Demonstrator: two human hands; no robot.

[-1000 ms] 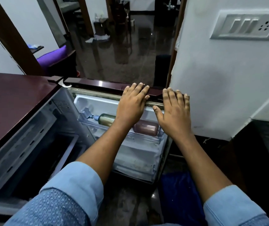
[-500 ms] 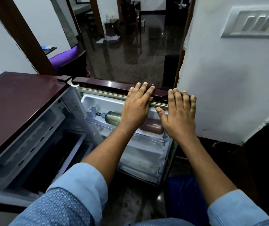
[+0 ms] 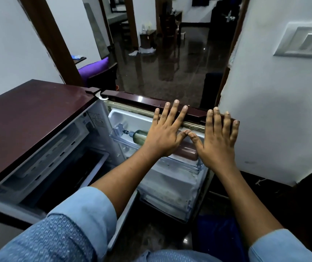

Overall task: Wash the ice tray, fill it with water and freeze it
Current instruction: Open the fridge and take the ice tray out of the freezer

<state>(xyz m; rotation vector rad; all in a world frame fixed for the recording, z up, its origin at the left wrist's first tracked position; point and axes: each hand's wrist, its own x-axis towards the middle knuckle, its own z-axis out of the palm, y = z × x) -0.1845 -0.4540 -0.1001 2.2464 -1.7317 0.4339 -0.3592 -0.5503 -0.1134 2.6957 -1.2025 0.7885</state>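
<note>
Head view is looking down over a small maroon fridge (image 3: 30, 118) with its door (image 3: 151, 105) standing swung out toward a white wall (image 3: 274, 120). Both arms are reaching forward in rolled light-blue sleeves (image 3: 87, 214). The left hand (image 3: 167, 133) is lying flat, palm down, fingers spread apart, with the fingertips resting on the door's top edge. The right hand (image 3: 217, 138) is lying beside it in the same way, fingers spread and gripping nothing, its fingertips also over the top edge near the door's free end. The 2 thumbs are meeting, or nearly meeting, between the hands. Under the palms, the upper door shelf (image 3: 179, 163) is carrying 2 bottles lying on their sides: a greenish bottle (image 3: 140, 136) with a spray-type cap toward the hinge, and a brown bottle (image 3: 186, 153) partly hidden by the hands. The ice tray is not showing anywhere in view; the freezer compartment (image 3: 43, 163) at the top of the cabinet is sitting in shadow and its contents cannot be told. A switch plate (image 3: 306, 42) is sitting high on the wall, and a dark glossy floor (image 3: 170, 72) is running beyond the doorway.
</note>
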